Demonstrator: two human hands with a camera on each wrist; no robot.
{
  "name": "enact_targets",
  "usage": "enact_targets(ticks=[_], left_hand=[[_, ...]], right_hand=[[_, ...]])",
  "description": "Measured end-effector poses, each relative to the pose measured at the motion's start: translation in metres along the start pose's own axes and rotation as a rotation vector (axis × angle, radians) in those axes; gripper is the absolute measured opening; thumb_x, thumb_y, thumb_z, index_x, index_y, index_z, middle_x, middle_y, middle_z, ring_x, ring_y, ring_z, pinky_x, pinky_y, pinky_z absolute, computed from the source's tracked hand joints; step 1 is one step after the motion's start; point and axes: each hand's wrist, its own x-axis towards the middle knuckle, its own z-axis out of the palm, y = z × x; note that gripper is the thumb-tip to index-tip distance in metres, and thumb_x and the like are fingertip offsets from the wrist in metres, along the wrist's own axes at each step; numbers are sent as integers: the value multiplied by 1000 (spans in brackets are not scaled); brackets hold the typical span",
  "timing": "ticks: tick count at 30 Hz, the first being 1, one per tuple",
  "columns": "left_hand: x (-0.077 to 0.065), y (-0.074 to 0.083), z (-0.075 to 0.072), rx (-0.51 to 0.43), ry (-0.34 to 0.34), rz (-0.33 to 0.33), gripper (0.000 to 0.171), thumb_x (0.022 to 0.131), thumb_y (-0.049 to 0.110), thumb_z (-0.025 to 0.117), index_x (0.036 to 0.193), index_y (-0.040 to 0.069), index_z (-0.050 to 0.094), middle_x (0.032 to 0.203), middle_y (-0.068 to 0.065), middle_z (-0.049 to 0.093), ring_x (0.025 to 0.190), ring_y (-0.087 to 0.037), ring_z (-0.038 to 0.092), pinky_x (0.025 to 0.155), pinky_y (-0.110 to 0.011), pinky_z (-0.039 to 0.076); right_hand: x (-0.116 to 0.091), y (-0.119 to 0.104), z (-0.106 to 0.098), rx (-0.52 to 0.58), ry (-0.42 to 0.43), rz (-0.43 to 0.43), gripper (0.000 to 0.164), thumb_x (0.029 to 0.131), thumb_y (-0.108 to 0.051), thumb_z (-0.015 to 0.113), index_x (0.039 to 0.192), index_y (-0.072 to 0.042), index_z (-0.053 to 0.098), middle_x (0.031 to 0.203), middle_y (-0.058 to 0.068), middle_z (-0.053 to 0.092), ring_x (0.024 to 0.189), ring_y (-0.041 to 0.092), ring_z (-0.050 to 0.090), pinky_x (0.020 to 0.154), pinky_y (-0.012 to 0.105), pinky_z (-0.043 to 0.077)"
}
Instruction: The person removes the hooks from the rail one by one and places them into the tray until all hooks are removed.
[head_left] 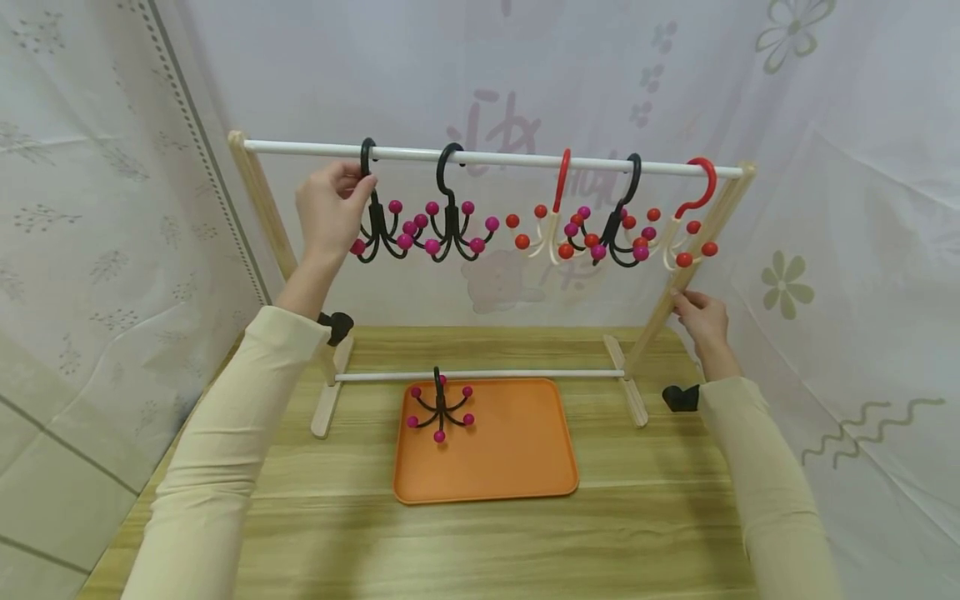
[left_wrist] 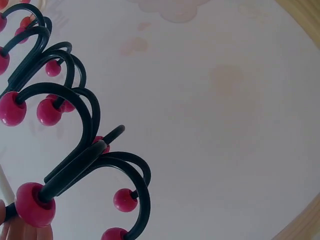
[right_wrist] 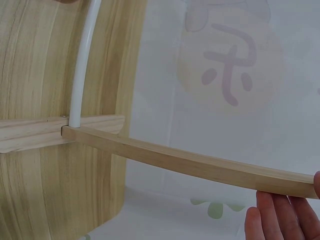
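My left hand (head_left: 330, 208) pinches the neck of a black multi-arm hook hanger (head_left: 377, 225) with pink ball tips, whose curved top hooks over the upper white rod (head_left: 300, 149) near its left end. In the left wrist view the same hanger (left_wrist: 82, 167) fills the lower left, with fingers (left_wrist: 30, 232) behind a pink ball. At the opposite side my right hand (head_left: 703, 321) holds the right wooden post (head_left: 651, 333) of the rack between thumb and fingers. The right wrist view shows that post (right_wrist: 200, 164) with the fingertips (right_wrist: 265, 200) against its underside.
Along the rod hang a second black hanger (head_left: 452, 225), a red-hooked cream hanger (head_left: 553, 229), another black one (head_left: 613, 225) and a red-hooked one (head_left: 675, 233) at the right. Another black hanger (head_left: 440, 404) lies on the orange tray (head_left: 510, 450). A lower white rod (head_left: 525, 374) runs behind it.
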Motion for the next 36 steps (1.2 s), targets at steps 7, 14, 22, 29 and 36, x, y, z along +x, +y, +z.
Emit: enact_targets(ticks=[7, 14, 22, 29, 36], left_hand=[[2, 7, -6, -71, 55, 52, 25, 85, 21, 59, 97, -1, 63, 94, -7, 66, 83, -8, 61, 71, -18, 44], [2, 21, -19, -106, 81, 77, 25, 83, 21, 62, 95, -1, 63, 92, -6, 66, 79, -5, 61, 70, -17, 45], [-7, 24, -32, -95, 76, 38, 27, 82, 25, 63, 96, 2, 64, 92, -4, 66, 74, -4, 59, 64, -15, 44], [-21, 13, -34, -141, 51, 26, 28, 83, 23, 62, 97, -1, 63, 92, -6, 66, 75, -5, 59, 67, -17, 46], [-38, -6, -32, -116, 13, -12, 30, 84, 26, 60, 98, -1, 62, 94, -9, 65, 78, -5, 59, 70, -18, 46]], right_hand=[[-1, 0, 1, -5, -9, 2, 58, 88, -35, 49, 128, 5, 40, 113, 15, 50, 91, 11, 54, 90, 36, 38], [0, 0, 0, 11, 1, -6, 57, 88, -33, 51, 127, 6, 41, 104, 9, 53, 84, 7, 54, 89, 35, 39], [2, 1, 0, -14, 9, -7, 56, 87, -35, 51, 127, 5, 42, 108, 11, 53, 82, 3, 54, 87, 31, 41], [2, 2, 0, -16, 8, -5, 56, 87, -35, 51, 126, 5, 43, 104, 8, 54, 79, 1, 54, 86, 30, 41], [3, 2, 0, -19, 6, -5, 56, 87, -35, 51, 126, 5, 44, 107, 11, 54, 82, 4, 55, 85, 30, 41]])
